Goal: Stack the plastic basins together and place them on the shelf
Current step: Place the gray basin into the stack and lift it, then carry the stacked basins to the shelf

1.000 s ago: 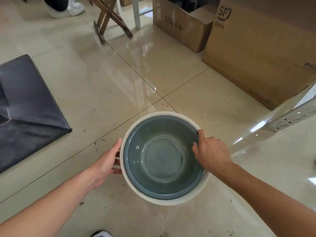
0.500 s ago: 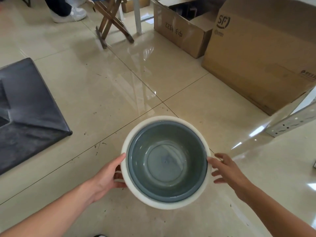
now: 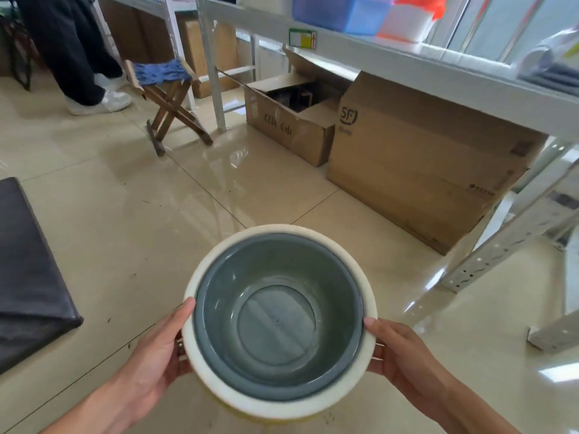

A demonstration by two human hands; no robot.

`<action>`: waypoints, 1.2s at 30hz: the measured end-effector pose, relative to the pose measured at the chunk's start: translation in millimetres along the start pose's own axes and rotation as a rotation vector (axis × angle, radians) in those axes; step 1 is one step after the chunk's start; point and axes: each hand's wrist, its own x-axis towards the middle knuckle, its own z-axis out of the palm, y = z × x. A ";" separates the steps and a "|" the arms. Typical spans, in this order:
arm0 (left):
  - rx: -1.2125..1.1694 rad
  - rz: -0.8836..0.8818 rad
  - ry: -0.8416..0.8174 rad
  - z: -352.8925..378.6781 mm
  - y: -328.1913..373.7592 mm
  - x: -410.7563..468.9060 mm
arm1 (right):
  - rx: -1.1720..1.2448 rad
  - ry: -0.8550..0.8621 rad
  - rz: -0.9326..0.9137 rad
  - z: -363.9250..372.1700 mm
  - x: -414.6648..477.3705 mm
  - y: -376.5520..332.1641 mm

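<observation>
A grey-blue basin (image 3: pixel 275 317) sits nested inside a white basin (image 3: pixel 316 404), and a sliver of yellow shows under the white rim at the bottom. I hold the stack in the air above the floor. My left hand (image 3: pixel 156 352) grips the white rim on its left side, thumb on top. My right hand (image 3: pixel 398 355) grips the rim on the right side. The white metal shelf (image 3: pixel 391 62) runs across the upper right, ahead of the stack.
Two cardboard boxes (image 3: pixel 416 170) stand under the shelf, one of them open (image 3: pixel 291 120). A folding wooden stool (image 3: pixel 167 95) and a person's legs (image 3: pixel 78 57) are at the back left. A black mat (image 3: pixel 28 270) lies on the left. Shelf legs (image 3: pixel 501 249) stand at right.
The stack has been lifted off the floor. My right hand moved from the inner basin's rim to the outer right rim and closed on it. The view tilted up toward the shelf.
</observation>
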 end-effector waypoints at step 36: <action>-0.401 0.462 -0.407 369.0 387.0 106.2 | 0.806 0.282 -0.682 -142.5 59.7 -426.8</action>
